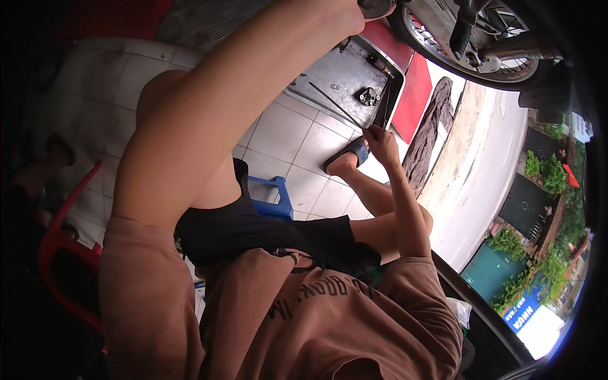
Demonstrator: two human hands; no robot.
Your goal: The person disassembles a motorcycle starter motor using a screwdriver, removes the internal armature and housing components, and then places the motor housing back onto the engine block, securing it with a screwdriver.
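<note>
My left hand (347, 15) reaches up to the top edge of the head view, next to the motorbike. It is closed around a dark rounded part (376, 7), which the frame cuts off. Lower down, my right hand (383, 147) grips the end of a thin, long metal rod (335, 104). The rod's far end points left over a shallow metal tray (316, 95). In that tray lies a small dark and silver mechanical part (368, 96), with a tiny ring-like piece (334, 87) to its left.
A motorbike wheel (468, 69) stands beyond the tray. Red panels (415, 95) and a crumpled dark cloth (430, 133) lie to the tray's right. A blue stool (275, 199) is beneath me; a red chair (54, 247) stands left. My sandalled foot (345, 163) rests on the tiles near the tray.
</note>
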